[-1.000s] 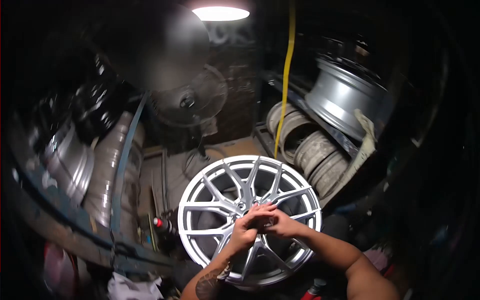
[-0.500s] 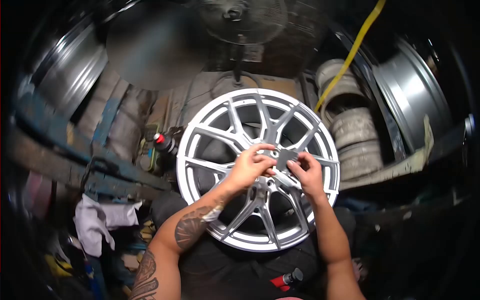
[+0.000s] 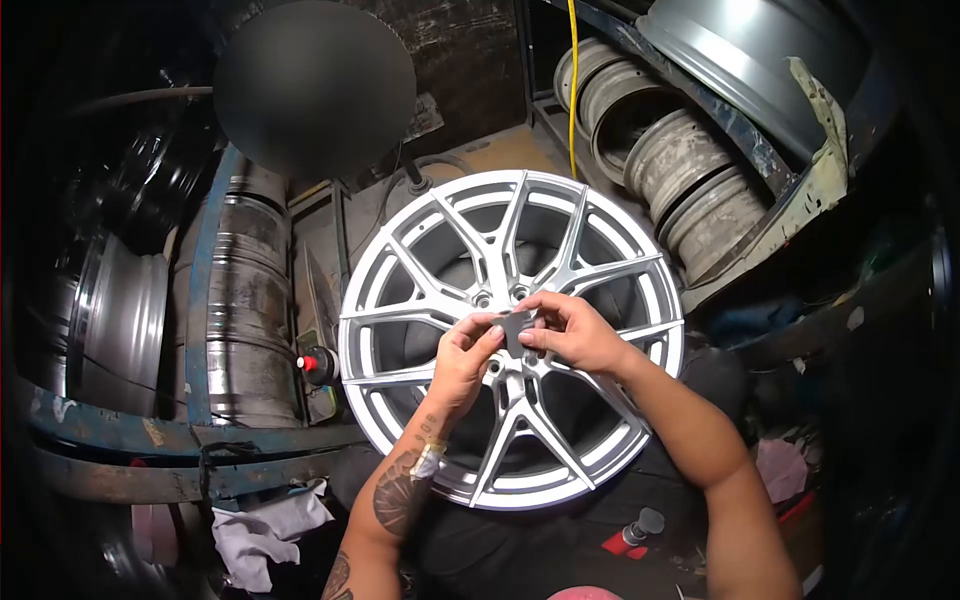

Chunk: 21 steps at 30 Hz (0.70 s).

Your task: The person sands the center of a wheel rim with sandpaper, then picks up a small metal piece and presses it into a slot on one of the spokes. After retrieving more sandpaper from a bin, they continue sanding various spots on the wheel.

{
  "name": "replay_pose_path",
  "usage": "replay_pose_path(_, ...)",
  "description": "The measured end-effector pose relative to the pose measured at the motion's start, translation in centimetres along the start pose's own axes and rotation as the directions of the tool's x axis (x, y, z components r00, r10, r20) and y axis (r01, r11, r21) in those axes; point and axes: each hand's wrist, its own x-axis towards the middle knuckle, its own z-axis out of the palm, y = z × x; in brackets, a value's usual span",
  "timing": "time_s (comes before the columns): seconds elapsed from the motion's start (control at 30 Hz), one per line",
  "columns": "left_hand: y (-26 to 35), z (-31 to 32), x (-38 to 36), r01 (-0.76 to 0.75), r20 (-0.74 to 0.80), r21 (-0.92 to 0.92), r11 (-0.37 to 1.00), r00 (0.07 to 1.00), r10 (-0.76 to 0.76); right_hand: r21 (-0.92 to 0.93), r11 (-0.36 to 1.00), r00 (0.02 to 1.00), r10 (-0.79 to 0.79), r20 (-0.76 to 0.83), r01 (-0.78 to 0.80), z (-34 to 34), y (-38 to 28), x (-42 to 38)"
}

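Observation:
A silver multi-spoke alloy wheel rim (image 3: 491, 262) lies face up in front of me, over my lap. Above its hub, a small dark grey piece of sandpaper (image 3: 516, 336) is pinched between both hands. My left hand (image 3: 463, 362) is closed on its left edge with thumb and fingers. On the opposite edge, my right hand (image 3: 572, 335) grips it the same way. The hands and sandpaper cover part of the hub, while some bolt holes show around them.
Worn rims (image 3: 680, 152) are stacked on the right rack, with more rims (image 3: 250, 310) on the left. A red-capped dark bottle (image 3: 318, 364) stands beside the wheel. A white cloth (image 3: 268, 533) hangs lower left. A red-and-grey tool (image 3: 634, 533) lies near my lap.
My left hand has come to the sandpaper, which only the right hand held before. Both hands now grip it nearer the hub's middle. The view has turned, shifting the surroundings.

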Motion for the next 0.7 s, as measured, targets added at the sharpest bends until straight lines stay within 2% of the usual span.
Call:
replay_pose_path(0.1, 1.1, 0.3, 0.1, -0.053, -0.124, 0.17, 0.984, 0.989, 0.075, -0.071, 0.997, 0.999, -0.015, -0.052, 0.011, 0.0, 1.0, 0.4)
replay_pose_path(0.2, 1.3, 0.6, 0.0, -0.038, -0.17, 0.132, 0.99, 0.984, 0.061, -0.022, 1.0, 0.998, -0.008, -0.057, 0.007, 1.1, 0.3, 0.2)
replay_pose_path(0.3, 1.8, 0.2, 0.0, 0.032, -0.14, 0.073, 0.997, 0.99, -0.021, -0.067, 0.997, 0.995, -0.037, -0.088, 0.031, 1.5, 0.2, 0.2)
replay_pose_path(0.33, 1.3, -0.9, 0.2, 0.033, -0.049, 0.046, 0.998, 0.998, -0.031, -0.071, 0.996, 0.991, -0.059, -0.119, 0.051, 1.7, 0.3, 0.0)
replay_pose_path(0.4, 1.9, 0.3, -0.1, 0.045, -0.043, -0.144, 0.989, 0.998, -0.051, -0.091, 0.992, 0.982, -0.101, -0.158, 0.088, 1.9, 0.4, 0.1)
replay_pose_path(0.53, 1.9, -0.1, -0.2, 0.022, -0.014, -0.105, 0.994, 1.0, -0.023, -0.127, 0.99, 0.979, -0.076, -0.188, 0.052, 2.6, -0.2, -0.5)
replay_pose_path(0.57, 2.5, 0.4, -0.5, 0.007, -0.014, -0.049, 0.999, 1.0, -0.008, -0.083, 0.996, 0.983, -0.044, -0.179, 0.03, 3.0, -0.7, -0.8)
replay_pose_path(0.7, 2.8, 0.9, -0.7, -0.112, 0.027, 0.133, 0.985, 0.994, 0.109, -0.168, 0.975, 0.971, -0.175, -0.165, 0.148, 3.0, -0.7, -1.0)
